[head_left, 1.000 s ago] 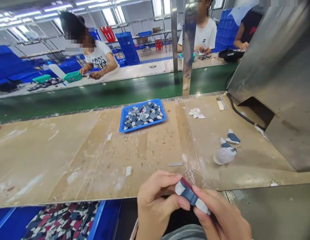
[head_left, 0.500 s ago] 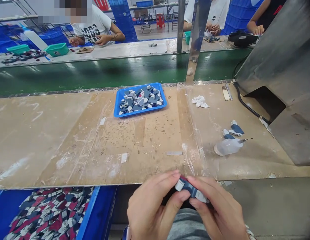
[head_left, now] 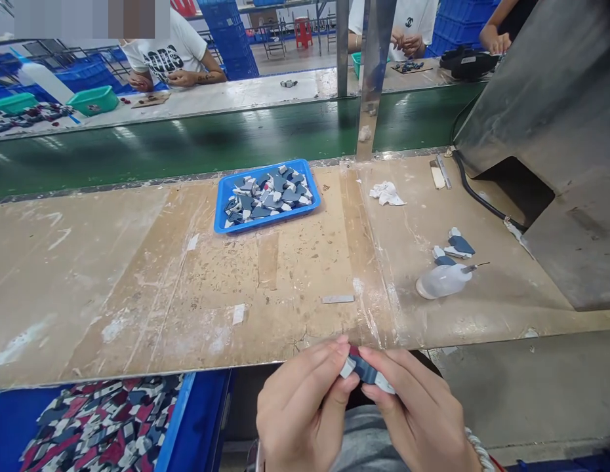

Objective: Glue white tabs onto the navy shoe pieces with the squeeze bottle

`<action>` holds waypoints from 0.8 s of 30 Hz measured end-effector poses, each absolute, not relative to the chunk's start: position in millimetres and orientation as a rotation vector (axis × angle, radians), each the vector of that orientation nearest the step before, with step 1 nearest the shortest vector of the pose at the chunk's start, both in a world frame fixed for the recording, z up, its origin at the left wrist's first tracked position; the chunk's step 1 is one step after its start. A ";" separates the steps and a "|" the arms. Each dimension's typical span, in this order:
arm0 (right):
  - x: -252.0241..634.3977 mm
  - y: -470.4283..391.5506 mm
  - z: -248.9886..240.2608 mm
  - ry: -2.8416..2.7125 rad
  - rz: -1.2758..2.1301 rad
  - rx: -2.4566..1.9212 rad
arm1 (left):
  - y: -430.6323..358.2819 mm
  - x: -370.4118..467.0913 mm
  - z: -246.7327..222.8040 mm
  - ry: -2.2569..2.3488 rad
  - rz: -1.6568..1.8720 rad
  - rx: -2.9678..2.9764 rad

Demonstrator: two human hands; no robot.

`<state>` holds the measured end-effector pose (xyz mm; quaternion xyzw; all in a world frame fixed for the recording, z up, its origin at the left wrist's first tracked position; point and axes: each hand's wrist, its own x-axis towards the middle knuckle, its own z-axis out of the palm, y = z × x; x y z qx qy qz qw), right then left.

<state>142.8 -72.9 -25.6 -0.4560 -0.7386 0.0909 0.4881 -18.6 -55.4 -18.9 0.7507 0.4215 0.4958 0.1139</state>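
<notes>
Between both hands, over the table's front edge, is a small part (head_left: pixel 365 370) in dark blue, white and dark red. My left hand (head_left: pixel 305 403) pinches its white left end between thumb and fingers. The right end is gripped the same way by my right hand (head_left: pixel 416 406). Beyond them a thin metal strip (head_left: pixel 338 299) lies on the brown table (head_left: pixel 305 262). Farther back, a blue tray (head_left: pixel 266 223) holds a heap of blue and white pieces (head_left: pixel 270 195).
Right of the hands lie a clear bottle with a thin needle tip (head_left: pixel 443 282), loose blue-white pieces (head_left: pixel 460 245) and crumpled tissue (head_left: pixel 386 193). A metal housing (head_left: pixel 536 131) stands right. Lower left is a blue crate (head_left: pixel 174 419) of pieces. People work across the green belt (head_left: pixel 211 129).
The view has shifted slightly, so the tray and bottle appear a little farther left and higher. Both hands still hold the part, which has turned slightly.
</notes>
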 end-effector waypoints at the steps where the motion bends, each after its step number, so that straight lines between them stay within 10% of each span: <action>1: 142.5 -71.5 -27.1 -1.783 0.232 -1.107 | -53.4 -19.8 -19.3 1.205 1.431 2.208; 24: 235.1 -35.4 -51.6 -1.408 0.034 -1.784 | -21.0 -27.5 -29.4 1.354 1.044 2.274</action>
